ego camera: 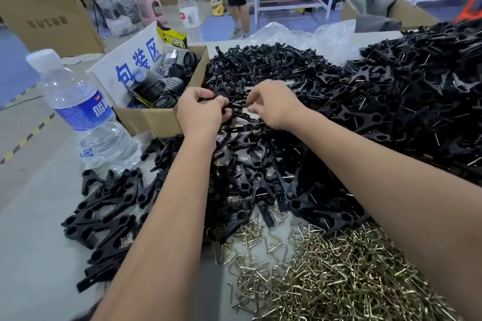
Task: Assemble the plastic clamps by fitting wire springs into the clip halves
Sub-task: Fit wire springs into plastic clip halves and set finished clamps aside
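Head view: the left hand (200,109) pinches a black clip half (236,106) — its long axis runs straight across to the right hand (273,105), whose curled fingers' grip I cannot tell.

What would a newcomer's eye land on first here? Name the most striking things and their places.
The sprawling heap of black clip halves covering the table's middle and right. Then both hands, left hand and right hand, pinching black pieces above it, and the glinting pile of wire springs nearest the camera.
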### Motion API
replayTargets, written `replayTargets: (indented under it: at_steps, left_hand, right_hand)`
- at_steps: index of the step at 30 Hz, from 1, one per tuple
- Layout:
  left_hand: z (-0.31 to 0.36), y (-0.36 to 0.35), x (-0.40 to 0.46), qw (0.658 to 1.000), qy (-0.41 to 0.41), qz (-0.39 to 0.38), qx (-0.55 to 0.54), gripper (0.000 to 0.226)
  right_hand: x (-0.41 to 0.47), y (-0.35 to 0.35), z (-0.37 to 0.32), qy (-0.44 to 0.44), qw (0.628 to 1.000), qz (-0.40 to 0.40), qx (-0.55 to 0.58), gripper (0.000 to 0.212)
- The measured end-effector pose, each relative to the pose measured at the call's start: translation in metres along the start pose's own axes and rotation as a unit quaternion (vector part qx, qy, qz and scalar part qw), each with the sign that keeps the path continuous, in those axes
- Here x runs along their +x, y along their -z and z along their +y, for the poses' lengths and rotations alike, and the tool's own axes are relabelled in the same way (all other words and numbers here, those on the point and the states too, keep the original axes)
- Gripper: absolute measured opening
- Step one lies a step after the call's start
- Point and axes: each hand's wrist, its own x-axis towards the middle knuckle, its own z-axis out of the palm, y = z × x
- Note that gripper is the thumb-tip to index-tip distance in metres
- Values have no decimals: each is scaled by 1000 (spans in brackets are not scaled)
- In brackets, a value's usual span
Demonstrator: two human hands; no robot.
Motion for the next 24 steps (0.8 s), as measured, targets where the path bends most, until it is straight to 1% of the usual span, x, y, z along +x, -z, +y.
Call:
replayTargets:
  at_steps: [2,4,5,6,8,12,13,14,15,16,17,19,21,22,24]
  left_hand:
    - [0,0,-13,999,11,-29,-40,20]
    - [-3,1,-28,996,7,-61,-60,18]
    - [-5,1,-36,995,3,-80,-66,17]
    - [-9,1,-45,992,1,-103,-71,15]
    - [-16,2,-63,984,2,-156,-81,14]
    - [-28,3,-94,960,8,-264,-89,15]
    - [-30,3,-99,953,7,-289,-87,16]
    - [-31,3,-104,947,4,-310,-82,17]
    - [-31,4,-106,942,1,-326,-78,17]
    - [-31,4,-109,938,0,-338,-76,18]
    - [-30,4,-110,935,2,-346,-81,18]
    - [-29,5,-111,931,7,-354,-93,17]
    - [-29,6,-109,931,1,-355,-83,17]
    - [-30,6,-108,932,-7,-355,-68,18]
    - [-32,6,-108,933,-23,-357,-34,18]
  right_hand:
    - [-14,9,-1,-11,995,59,84,20]
    - [-40,16,-1,-20,972,94,213,21]
    - [-55,18,-2,-30,949,94,299,21]
    - [-72,19,-2,-41,917,88,386,20]
    - [-105,20,0,-57,855,86,509,16]
    - [-161,19,10,-97,734,95,666,10]
    - [-169,18,13,-102,717,94,683,13]
    - [-177,16,16,-106,711,93,688,15]
    - [-181,15,19,-107,713,93,686,15]
    - [-186,12,22,-104,725,99,673,13]
    - [-189,10,25,-91,752,112,644,10]
    - [-194,6,30,-43,824,149,545,16]
    - [-197,4,35,0,874,169,455,21]
    - [-198,3,37,14,890,173,421,22]
    - [-198,2,41,24,904,185,385,22]
